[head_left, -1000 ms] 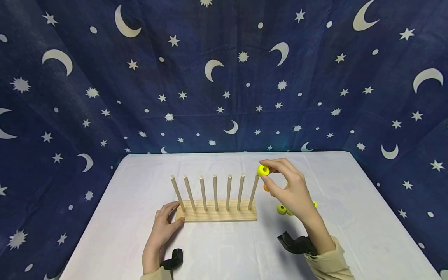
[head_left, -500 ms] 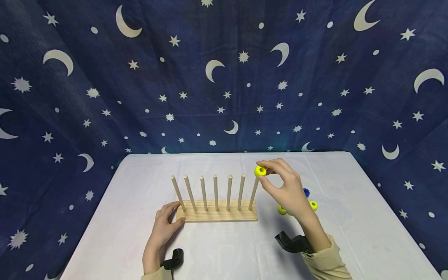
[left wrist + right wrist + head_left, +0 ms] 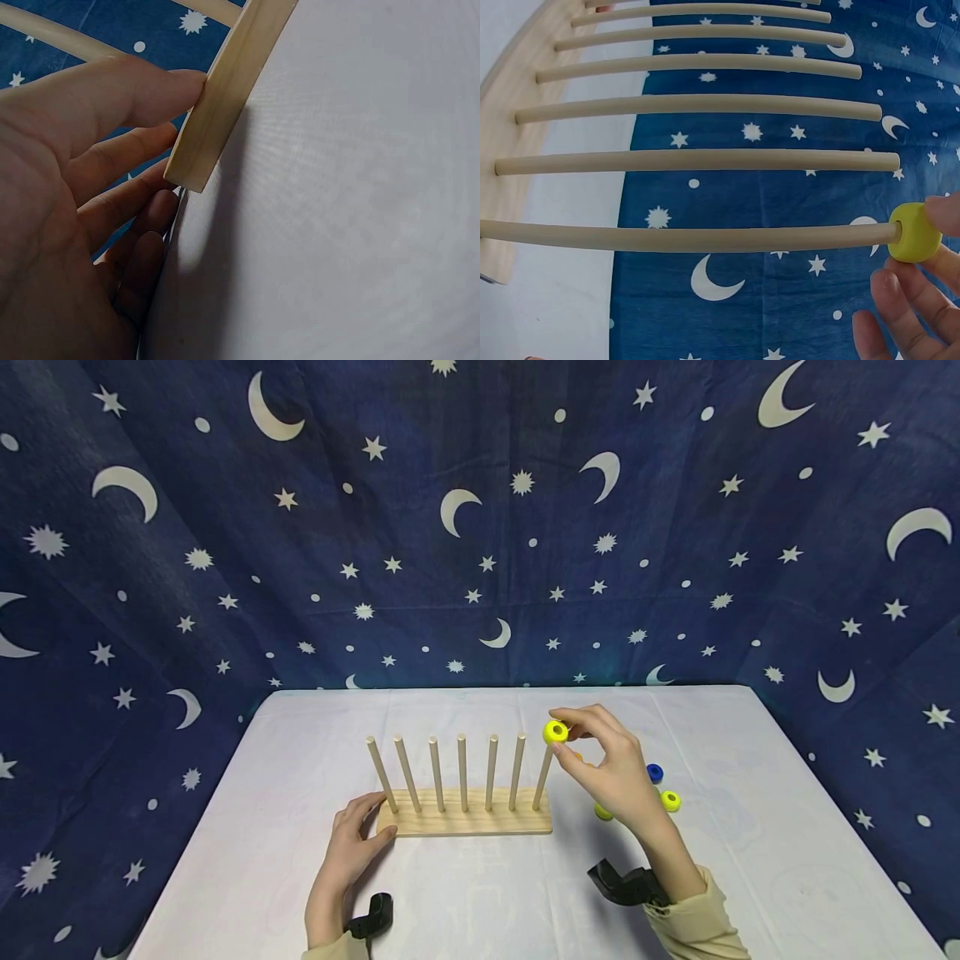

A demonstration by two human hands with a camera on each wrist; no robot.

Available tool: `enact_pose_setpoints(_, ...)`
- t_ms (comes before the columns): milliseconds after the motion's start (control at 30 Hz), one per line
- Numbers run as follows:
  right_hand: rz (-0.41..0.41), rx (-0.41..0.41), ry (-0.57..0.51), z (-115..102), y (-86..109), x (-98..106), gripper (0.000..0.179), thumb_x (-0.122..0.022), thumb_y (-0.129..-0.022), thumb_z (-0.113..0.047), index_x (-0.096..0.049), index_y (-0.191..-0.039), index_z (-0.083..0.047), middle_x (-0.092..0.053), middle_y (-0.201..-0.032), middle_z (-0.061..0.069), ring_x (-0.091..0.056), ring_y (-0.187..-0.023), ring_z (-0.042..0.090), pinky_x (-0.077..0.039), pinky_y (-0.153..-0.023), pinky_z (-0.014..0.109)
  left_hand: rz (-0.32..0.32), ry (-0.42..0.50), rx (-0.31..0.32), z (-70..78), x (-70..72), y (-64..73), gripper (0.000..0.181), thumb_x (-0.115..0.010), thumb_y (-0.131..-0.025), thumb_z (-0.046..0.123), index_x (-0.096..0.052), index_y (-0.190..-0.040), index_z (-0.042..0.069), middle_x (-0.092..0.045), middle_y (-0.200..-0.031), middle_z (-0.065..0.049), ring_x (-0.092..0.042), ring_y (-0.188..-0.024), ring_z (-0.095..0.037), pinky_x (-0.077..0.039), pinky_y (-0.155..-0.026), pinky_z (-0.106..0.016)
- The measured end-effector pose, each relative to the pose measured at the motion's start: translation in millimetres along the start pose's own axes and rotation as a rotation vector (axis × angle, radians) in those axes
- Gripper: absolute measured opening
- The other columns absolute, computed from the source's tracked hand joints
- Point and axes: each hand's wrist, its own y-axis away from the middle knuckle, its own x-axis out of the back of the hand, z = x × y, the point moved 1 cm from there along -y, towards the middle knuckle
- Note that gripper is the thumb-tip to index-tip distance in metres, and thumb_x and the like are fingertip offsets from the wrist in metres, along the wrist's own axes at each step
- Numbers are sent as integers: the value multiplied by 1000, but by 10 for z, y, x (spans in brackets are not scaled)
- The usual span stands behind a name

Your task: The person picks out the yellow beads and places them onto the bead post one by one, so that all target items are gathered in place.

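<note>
A wooden peg rack (image 3: 472,823), with several upright pegs in a row on a flat base, stands on the white table. My left hand (image 3: 348,843) holds the left end of its base, thumb at the front edge (image 3: 201,139) and fingers behind. My right hand (image 3: 613,768) pinches a yellow bead (image 3: 550,736) between thumb and fingers at the top of the rightmost peg (image 3: 543,781). In the right wrist view, that peg's tip meets the hole of the bead (image 3: 916,234). The other pegs carry nothing.
Right of the rack lie loose beads: a blue bead (image 3: 655,773), a yellow bead (image 3: 671,802), another yellow bead (image 3: 603,812) and a bit of orange, partly hidden by the right hand. A dark blue star-and-moon cloth (image 3: 480,527) hangs behind the white table (image 3: 480,902).
My right hand has shifted slightly left and down, bringing the yellow bead from beside the rightmost peg's top onto its tip. The left hand and the rack have stayed in place.
</note>
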Motion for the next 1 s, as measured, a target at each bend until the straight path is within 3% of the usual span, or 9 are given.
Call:
enact_pose_setpoints(267, 9, -17, -7, 37, 24, -45, 39, -75, -80, -4, -67, -117, -15, -65, -101, -4, -58, -89, 9, -46, -81, 17, -3, 7, 6, -2, 1, 5, 58, -71, -83, 13, -51, -137, 10, -45, -145, -13, -35, -129, -30, -34, -106, -56)
enact_pose_setpoints(533, 9, -37, -13, 62, 52, -66, 38, -75, -80, -4, -68, -115, -15, -64, -99, -4, -57, -89, 8, -44, -67, 18, 0, 7, -8, 0, 0, 5, 57, -71, -83, 14, -52, -137, 10, -45, -145, -13, -35, -130, -31, -34, -107, -56)
enact_pose_setpoints(1000, -4, -43, -2, 91, 74, -86, 37, -74, -81, -6, -68, -116, -16, -65, -100, -4, -58, -88, 8, -46, -78, 20, 2, -1, -2, -11, -3, -1, 58, -71, -82, 14, -52, -137, 10, -45, -145, -13, -35, -129, -31, -33, -107, -57)
